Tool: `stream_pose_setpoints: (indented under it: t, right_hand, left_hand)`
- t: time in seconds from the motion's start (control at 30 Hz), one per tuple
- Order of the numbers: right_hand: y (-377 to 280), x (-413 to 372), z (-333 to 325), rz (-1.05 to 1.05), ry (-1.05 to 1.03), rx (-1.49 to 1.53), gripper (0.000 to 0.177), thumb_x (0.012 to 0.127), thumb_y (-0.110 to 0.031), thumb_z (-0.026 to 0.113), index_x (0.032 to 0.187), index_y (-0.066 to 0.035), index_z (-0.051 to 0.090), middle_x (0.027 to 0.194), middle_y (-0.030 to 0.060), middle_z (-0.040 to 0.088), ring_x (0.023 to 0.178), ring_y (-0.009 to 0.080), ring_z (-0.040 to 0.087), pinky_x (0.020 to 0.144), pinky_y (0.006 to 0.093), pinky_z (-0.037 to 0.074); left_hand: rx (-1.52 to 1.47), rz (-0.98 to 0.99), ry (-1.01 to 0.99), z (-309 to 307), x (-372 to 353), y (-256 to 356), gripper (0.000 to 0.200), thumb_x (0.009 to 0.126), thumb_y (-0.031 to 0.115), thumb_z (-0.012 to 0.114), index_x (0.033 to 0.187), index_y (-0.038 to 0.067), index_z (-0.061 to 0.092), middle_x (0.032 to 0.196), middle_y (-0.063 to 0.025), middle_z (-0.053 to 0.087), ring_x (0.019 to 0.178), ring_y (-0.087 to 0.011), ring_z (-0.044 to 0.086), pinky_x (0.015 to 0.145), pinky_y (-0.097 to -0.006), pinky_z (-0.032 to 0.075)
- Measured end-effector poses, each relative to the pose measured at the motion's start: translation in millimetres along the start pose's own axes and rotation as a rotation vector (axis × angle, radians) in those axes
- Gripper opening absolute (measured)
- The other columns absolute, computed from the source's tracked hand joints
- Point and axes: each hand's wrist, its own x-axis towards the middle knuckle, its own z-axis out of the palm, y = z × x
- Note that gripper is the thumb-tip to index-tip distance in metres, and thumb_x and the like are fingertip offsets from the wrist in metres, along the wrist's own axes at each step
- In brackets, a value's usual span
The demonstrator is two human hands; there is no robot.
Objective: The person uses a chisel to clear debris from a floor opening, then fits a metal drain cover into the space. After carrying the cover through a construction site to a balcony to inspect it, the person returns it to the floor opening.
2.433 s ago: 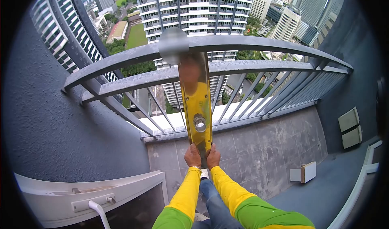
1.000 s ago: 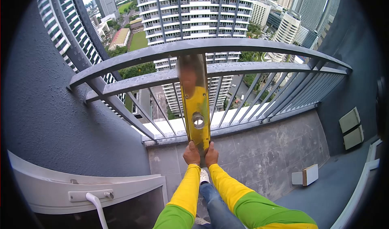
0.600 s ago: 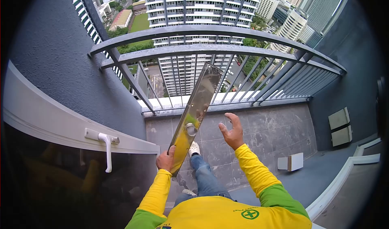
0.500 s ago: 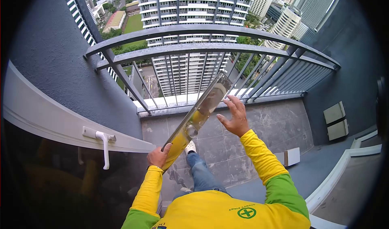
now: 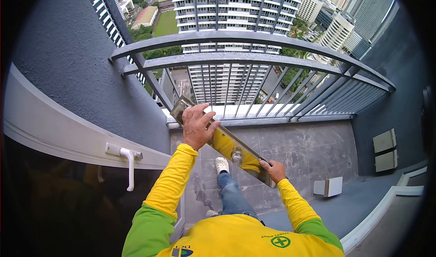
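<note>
I hold a long, mirror-bright metal plate (image 5: 225,143) with a round fitting (image 5: 236,156) near its middle. It slants from upper left to lower right in front of me, over the balcony floor. My left hand (image 5: 197,126) grips its upper left end, fingers curled over the edge. My right hand (image 5: 273,170) holds the lower right end. My yellow sleeves reflect in the plate's surface. Below it are my jeans and a white shoe (image 5: 221,164).
A grey metal railing (image 5: 254,39) curves along the balcony edge above a tiled parapet (image 5: 309,139), with tower blocks far below. A window frame with a white handle (image 5: 130,167) stands at left. A white box (image 5: 329,186) lies on the floor, and two wall boxes (image 5: 385,149) are at right.
The plate stood upright with both hands on its bottom end. My right hand let go, the plate swung over, and now each hand holds one end of it at a slant.
</note>
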Motion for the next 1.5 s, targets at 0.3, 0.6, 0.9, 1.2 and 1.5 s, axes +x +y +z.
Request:
stream_pose_setpoints:
  t: [0.3, 0.6, 0.9, 1.2, 1.5]
  right_hand:
    - [-21.3, 22.0, 77.8, 0.285, 0.140, 0.795, 0.064, 0.092, -0.059, 0.051, 0.079, 0.003, 0.064, 0.067, 0.0108, 0.057, 0.066, 0.0193, 0.050, 0.064, 0.0374, 0.042]
    - [-69.4, 103.8, 114.3, 0.349, 0.178, 1.006, 0.069, 0.090, -0.066, 0.049, 0.075, 0.000, 0.064, 0.068, -0.0002, 0.054, 0.064, 0.0132, 0.046, 0.059, 0.0320, 0.039]
    - [-87.2, 181.5, 144.4, 0.137, 0.252, 0.917, 0.073, 0.093, -0.067, 0.039, 0.067, -0.001, 0.055, 0.061, 0.0016, 0.047, 0.061, 0.0136, 0.041, 0.055, 0.0343, 0.034]
    - [-86.4, 242.9, 183.8, 0.058, 0.261, 0.926, 0.069, 0.096, -0.062, 0.037, 0.060, -0.004, 0.048, 0.057, -0.0010, 0.042, 0.056, 0.0117, 0.037, 0.050, 0.0343, 0.028]
    - [-80.4, 235.6, 200.3, 0.147, 0.275, 1.003, 0.070, 0.096, -0.059, 0.041, 0.064, 0.002, 0.052, 0.055, 0.0068, 0.042, 0.056, 0.0150, 0.041, 0.052, 0.0387, 0.034]
  left_hand:
    - [-1.243, -1.174, -0.235, 167.6, -156.6, 27.9, 0.078, 0.096, 0.063, 0.035, 0.137, -0.003, 0.041, 0.139, -0.0205, 0.044, 0.120, -0.0315, 0.051, 0.102, -0.0376, 0.039]
    - [-1.023, -1.081, -0.163, 202.8, -119.2, 43.3, 0.073, 0.093, 0.066, 0.037, 0.107, -0.001, 0.062, 0.099, -0.0208, 0.065, 0.097, -0.0356, 0.060, 0.086, -0.0383, 0.044]
    - [-0.677, -1.059, -0.006, 239.4, -75.8, -7.7, 0.066, 0.094, 0.063, 0.041, 0.092, 0.001, 0.061, 0.085, -0.0203, 0.063, 0.081, -0.0337, 0.059, 0.075, -0.0404, 0.045]
    - [-0.613, -0.921, 0.143, 296.7, -68.2, -52.2, 0.062, 0.095, 0.060, 0.042, 0.080, 0.002, 0.057, 0.068, -0.0144, 0.055, 0.064, -0.0284, 0.051, 0.062, -0.0399, 0.042]
    - [-0.542, -0.892, 0.179, 302.5, -80.8, -48.9, 0.063, 0.095, 0.060, 0.038, 0.076, 0.003, 0.056, 0.064, -0.0168, 0.056, 0.061, -0.0363, 0.057, 0.057, -0.0446, 0.042]
